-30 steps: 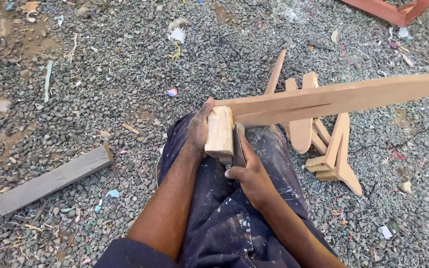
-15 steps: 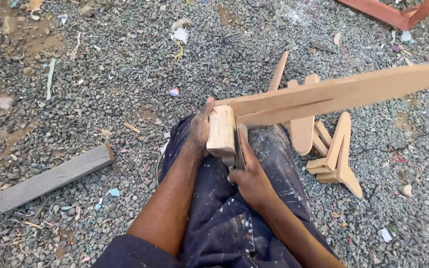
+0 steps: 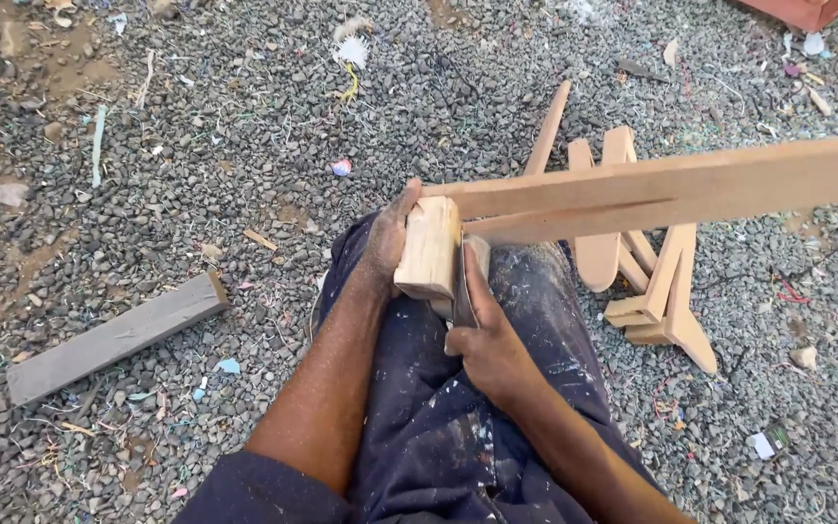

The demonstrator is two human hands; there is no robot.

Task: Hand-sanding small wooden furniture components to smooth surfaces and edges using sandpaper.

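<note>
Outdoors on grey gravel [image 3: 196, 175] strewn with litter, the left hand [image 3: 387, 243] grips a wooden block [image 3: 429, 247] on the lap, the right hand [image 3: 487, 340] pinches a blade [image 3: 465, 281] against it, under a long plank [image 3: 671, 184]; a grey board [image 3: 113, 335] lies left.

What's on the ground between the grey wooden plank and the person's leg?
In the head view, only loose grey gravel with small scraps of litter lies between the flat grey wooden plank and the leg in paint-spattered dark trousers.
</note>
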